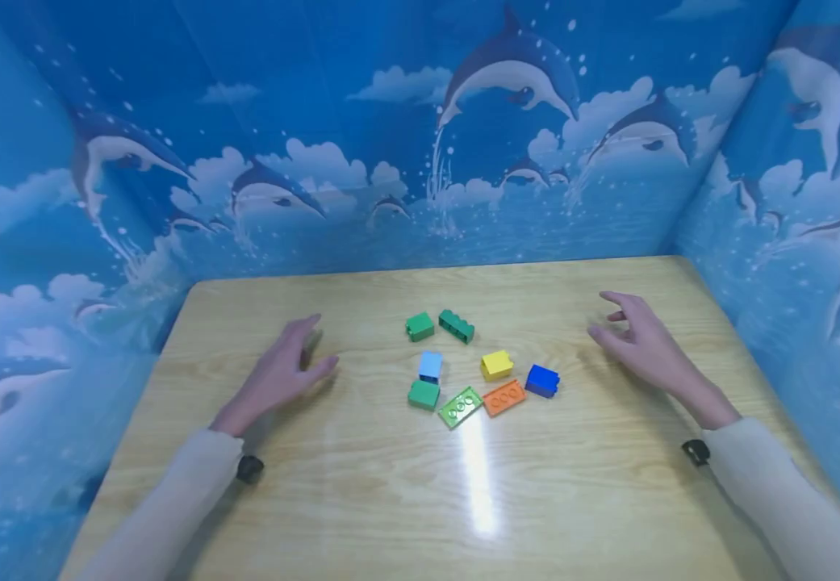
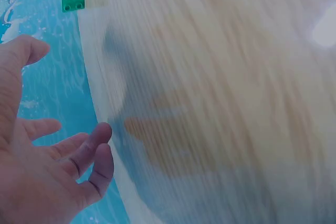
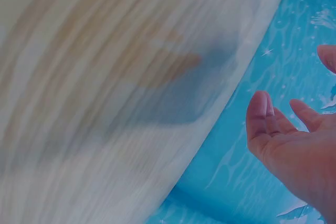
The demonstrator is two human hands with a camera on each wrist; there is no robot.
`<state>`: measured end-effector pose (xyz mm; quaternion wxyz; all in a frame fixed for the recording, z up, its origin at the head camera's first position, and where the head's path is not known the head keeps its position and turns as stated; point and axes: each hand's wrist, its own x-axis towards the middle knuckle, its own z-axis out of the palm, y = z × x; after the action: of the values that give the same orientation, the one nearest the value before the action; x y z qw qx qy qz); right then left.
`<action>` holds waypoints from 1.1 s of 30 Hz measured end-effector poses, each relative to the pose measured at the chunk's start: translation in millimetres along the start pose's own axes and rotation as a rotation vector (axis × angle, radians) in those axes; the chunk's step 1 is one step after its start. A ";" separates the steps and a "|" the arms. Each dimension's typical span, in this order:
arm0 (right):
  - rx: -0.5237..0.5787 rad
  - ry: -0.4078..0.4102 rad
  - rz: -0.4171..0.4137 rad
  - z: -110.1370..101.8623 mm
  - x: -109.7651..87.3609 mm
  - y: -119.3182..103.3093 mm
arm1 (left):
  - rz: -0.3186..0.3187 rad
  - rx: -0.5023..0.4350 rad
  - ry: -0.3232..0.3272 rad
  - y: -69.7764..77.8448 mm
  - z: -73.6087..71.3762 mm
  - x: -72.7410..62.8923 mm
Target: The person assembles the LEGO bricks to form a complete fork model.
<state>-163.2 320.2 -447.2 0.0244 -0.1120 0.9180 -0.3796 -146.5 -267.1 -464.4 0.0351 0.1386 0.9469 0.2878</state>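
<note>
My left hand (image 1: pixel 282 367) hovers over the left part of the table, fingers loosely bent and nothing in them. On the right side my right hand (image 1: pixel 641 343) is held above the table, also relaxed and holding nothing. Between them lie several toy building bricks: a green brick (image 1: pixel 420 327), a dark green long brick (image 1: pixel 457 326) on its side, a light blue brick (image 1: pixel 430 365) touching another green brick (image 1: pixel 424 394), a lime green brick (image 1: pixel 461 407), an orange brick (image 1: pixel 504 398), a yellow brick (image 1: pixel 496 365) and a dark blue brick (image 1: pixel 542 381).
The wooden table (image 1: pixel 361 500) is bounded at the back and both sides by a blue dolphin-print cloth (image 1: pixel 361 234). A dark wrist strap piece (image 1: pixel 249 469) shows at the left sleeve, and another dark piece (image 1: pixel 695 453) at the right sleeve.
</note>
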 end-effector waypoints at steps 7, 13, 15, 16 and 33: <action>0.037 0.004 -0.011 6.9 -0.4 -15.0 | -0.033 -0.125 0.013 10.2 4.5 3.9; 0.049 -0.003 0.001 13.3 -3.3 -22.8 | -0.034 -0.186 0.020 14.3 7.6 7.6; 0.066 -0.004 0.013 15.1 -4.1 -24.8 | -0.040 -0.193 0.020 15.5 8.4 8.9; 0.076 -0.002 0.024 15.6 -4.5 -25.7 | -0.044 -0.196 0.020 16.3 8.8 9.8; 0.166 0.028 0.042 35.0 -11.0 -53.1 | -0.031 -0.286 0.027 27.0 27.3 21.9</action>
<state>-138.0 262.1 -435.2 0.0289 -0.0850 0.8859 -0.4552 -157.0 -224.8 -471.8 0.0461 0.1137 0.8987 0.4210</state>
